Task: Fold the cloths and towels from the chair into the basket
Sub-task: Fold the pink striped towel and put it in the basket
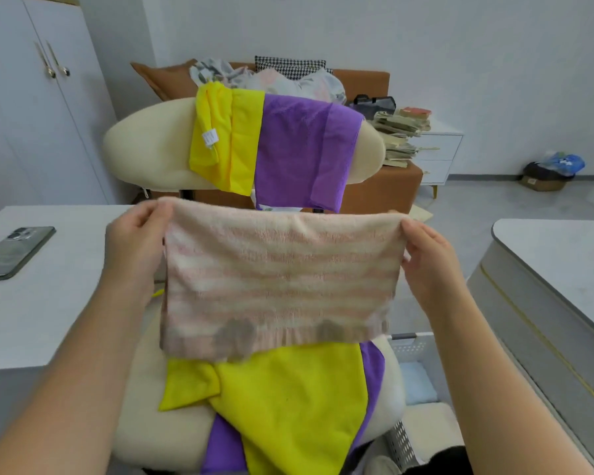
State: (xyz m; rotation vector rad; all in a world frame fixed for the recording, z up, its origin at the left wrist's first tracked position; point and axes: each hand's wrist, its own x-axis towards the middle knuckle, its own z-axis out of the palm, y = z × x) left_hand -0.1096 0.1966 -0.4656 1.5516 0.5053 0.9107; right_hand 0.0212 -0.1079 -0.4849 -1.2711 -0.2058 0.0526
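Pink striped towel (pixel 278 279) held up over the chair (pixel 144 152), stretched between left hand (pixel 136 248) and right hand (pixel 429 265), fingers pinching its top corners. Yellow cloth (pixel 288 395) on the seat; basket (pixel 412 354) right.

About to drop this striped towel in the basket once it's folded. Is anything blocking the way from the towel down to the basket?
Nothing visible does. The striped towel hangs between the left hand and right hand, and the basket sits open, low on the right beside the chair.
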